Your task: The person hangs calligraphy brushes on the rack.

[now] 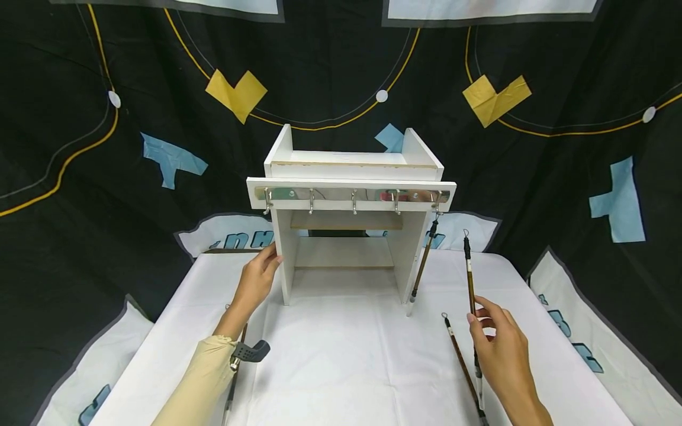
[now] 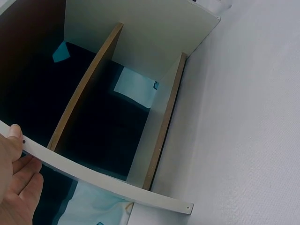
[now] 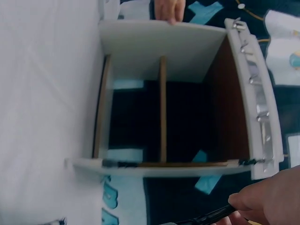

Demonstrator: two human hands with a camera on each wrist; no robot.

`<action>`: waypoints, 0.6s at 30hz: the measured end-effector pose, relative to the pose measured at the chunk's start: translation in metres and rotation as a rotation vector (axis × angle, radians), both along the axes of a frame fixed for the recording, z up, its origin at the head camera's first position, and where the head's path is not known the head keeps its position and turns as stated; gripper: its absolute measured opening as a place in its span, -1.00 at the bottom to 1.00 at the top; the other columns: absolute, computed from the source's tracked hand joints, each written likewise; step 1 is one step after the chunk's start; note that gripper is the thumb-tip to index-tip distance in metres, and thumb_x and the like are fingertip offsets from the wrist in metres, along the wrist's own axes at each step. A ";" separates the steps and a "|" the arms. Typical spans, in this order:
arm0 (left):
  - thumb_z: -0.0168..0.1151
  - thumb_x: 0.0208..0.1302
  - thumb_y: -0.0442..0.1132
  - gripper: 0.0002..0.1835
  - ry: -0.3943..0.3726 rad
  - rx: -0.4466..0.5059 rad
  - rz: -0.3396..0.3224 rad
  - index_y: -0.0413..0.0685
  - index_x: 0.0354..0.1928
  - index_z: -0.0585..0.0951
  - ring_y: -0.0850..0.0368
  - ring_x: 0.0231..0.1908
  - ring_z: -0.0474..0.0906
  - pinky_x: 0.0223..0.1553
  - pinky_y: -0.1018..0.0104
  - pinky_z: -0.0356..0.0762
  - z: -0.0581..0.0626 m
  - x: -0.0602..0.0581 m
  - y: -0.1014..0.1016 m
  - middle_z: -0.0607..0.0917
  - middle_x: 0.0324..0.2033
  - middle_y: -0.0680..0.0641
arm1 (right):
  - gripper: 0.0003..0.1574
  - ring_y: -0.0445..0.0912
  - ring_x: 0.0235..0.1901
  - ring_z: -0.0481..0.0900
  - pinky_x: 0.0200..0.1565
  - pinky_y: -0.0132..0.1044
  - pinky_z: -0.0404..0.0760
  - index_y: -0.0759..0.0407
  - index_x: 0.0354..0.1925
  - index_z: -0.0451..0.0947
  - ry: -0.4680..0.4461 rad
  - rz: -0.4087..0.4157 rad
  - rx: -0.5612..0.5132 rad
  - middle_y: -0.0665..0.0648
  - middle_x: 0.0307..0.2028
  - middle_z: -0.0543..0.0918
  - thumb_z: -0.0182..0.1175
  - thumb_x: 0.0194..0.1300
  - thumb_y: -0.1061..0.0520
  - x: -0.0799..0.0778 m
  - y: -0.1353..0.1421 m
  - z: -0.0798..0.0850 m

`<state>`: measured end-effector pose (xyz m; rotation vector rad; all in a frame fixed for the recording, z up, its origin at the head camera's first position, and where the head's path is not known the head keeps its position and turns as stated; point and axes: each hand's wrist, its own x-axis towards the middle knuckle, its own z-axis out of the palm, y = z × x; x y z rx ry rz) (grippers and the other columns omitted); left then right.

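Note:
A small white shelf (image 1: 351, 172) stands on the table. My left hand (image 1: 258, 278) grips the front edge of its left side panel, the thumb on the near side and the fingers outside, as the left wrist view shows. Along the shelf's top front runs a rail (image 1: 330, 205) with several metal hooks. From the rightmost hook hangs a calligraphy brush (image 1: 422, 260), tip down. To the right of the shelf, my right hand (image 1: 498, 343) pinches another calligraphy brush (image 1: 470, 278) by its handle, held upright with its loop at the top.
One more brush (image 1: 459, 355) lies on the white tabletop (image 1: 341, 367) left of my right hand. Another brush (image 1: 232, 384) lies partly hidden behind my left forearm. A black cloth backdrop (image 1: 330, 65) with yellow and blue tape hangs behind the table.

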<state>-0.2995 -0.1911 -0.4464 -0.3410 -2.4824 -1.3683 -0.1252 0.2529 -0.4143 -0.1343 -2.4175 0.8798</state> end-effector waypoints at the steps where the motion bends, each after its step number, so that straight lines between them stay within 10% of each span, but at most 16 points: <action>1: 0.01 0.70 -0.11 -0.42 0.001 0.001 0.000 -0.21 0.59 0.29 -0.28 0.42 0.47 0.41 -0.12 0.50 0.000 0.000 0.000 0.48 0.43 -0.36 | -0.52 -0.11 -0.16 0.66 -0.26 -0.45 0.66 0.19 0.32 0.59 0.009 -0.001 -0.010 0.14 -0.08 0.69 0.32 0.47 0.24 0.000 -0.002 0.002; 8: 0.01 0.70 -0.11 -0.43 0.002 0.000 0.006 -0.20 0.59 0.30 -0.27 0.41 0.48 0.40 -0.12 0.51 -0.001 -0.001 0.000 0.50 0.42 -0.36 | -0.51 -0.47 -0.17 0.54 -0.23 -0.75 0.48 0.09 0.31 0.63 0.093 0.028 -0.070 0.07 -0.11 0.70 0.34 0.46 0.25 -0.001 -0.019 0.011; 18: 0.01 0.71 -0.12 -0.43 -0.007 -0.002 0.010 -0.21 0.59 0.30 -0.27 0.41 0.48 0.40 -0.13 0.51 0.000 -0.001 0.000 0.50 0.42 -0.36 | -0.50 -0.05 -0.11 0.71 -0.18 -0.53 0.64 0.09 0.33 0.60 0.100 0.084 -0.091 0.08 -0.10 0.70 0.32 0.48 0.26 -0.012 -0.044 0.015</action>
